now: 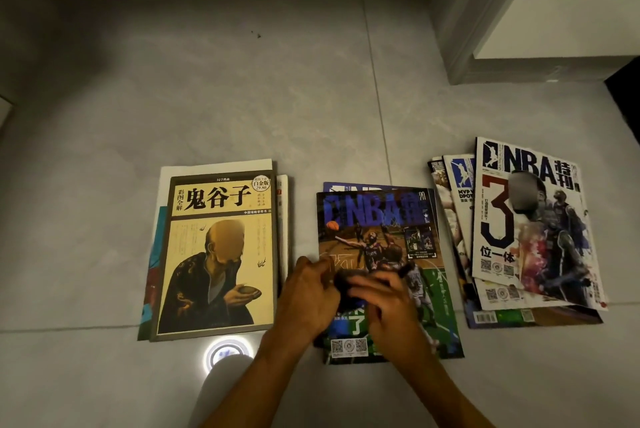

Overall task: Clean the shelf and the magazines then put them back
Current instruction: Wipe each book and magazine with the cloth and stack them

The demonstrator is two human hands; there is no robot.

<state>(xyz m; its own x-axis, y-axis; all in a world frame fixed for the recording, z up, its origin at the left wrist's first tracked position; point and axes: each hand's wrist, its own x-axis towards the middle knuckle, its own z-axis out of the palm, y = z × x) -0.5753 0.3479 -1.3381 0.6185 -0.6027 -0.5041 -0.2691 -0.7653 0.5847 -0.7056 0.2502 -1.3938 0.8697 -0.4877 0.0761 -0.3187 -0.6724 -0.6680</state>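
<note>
Middle pile: two basketball magazines (381,230) lie flat on the floor, the top one showing a dark court scene, a second edge peeking out beyond its far side.
Dark object: a small dark thing (349,283), blurred and not identifiable, sits above the lower half of the top cover, directly between the two hands.
Left hand (308,296): fingers curled around the left end of the dark object; it overlaps the left edge of the top magazine.
Right hand (388,303): fingers curled over the right part of the dark object, covering the lower middle of the cover; motion blur hides the exact grip.
Left pile: a yellow book (218,254) with a seated robed figure on its cover tops a small stack just beside the left hand.
Right pile: a white magazine (533,219) with a large "3" tops a fanned stack, apart from the hands.
Floor (242,98): pale grey tiles carry all three piles.
Far right: a white cabinet corner (554,11) stands beyond the piles.
</note>
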